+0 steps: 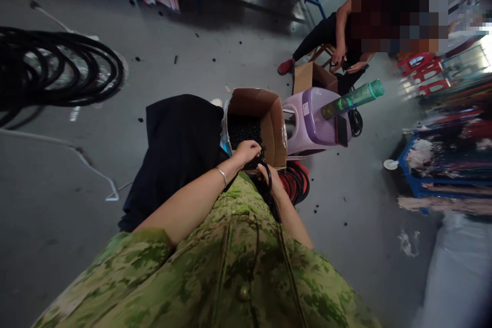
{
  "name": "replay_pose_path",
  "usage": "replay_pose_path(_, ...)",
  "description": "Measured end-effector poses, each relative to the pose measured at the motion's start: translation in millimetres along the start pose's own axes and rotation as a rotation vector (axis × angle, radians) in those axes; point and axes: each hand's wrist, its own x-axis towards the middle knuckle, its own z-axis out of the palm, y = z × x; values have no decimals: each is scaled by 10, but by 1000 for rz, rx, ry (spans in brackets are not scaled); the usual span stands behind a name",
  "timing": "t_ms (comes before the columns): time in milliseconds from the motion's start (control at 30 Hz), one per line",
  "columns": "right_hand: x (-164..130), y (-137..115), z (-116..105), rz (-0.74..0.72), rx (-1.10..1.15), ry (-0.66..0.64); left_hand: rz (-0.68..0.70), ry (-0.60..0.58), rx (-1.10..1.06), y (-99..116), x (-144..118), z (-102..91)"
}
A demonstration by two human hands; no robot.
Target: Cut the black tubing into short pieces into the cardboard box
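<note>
Nearest to you is your green camouflage shirt (230, 277), filling the lower part of the view. Past it, your left hand (248, 152), with a thin silver bracelet (222, 176) on its wrist, is curled at the near edge of the open brown cardboard box (273, 128), its fingers closed on a small black rubber ring (265, 166). Your right hand (270, 177) sits just beside it, fingers pinched on the same ring, so both hands meet over the box's near rim. The box holds a heap of small black pieces (244, 130). A dark cloth-covered lap (175, 156) lies to the left of the box, and a stack of red and black rings (295, 182) rests on the grey floor (77, 164) just right of your hands. Beyond the box stands a lilac plastic stool (315, 123) with a green translucent bottle (355, 97) lying across it. Further off, another person's hand (338, 55) rests near a second small cardboard box (311, 77). Far to the left, coils of black hose (57, 69) lie on the floor
</note>
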Motion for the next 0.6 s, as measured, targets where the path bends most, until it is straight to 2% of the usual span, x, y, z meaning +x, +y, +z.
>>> replay_pose_path(267, 14, 46, 8, 43, 58, -3, 1, -6, -22, 3, -5, 2)
replay_pose_path(600, 19, 55, 56, 61, -97, 68, -1, -1, 71, -41, 21, -13)
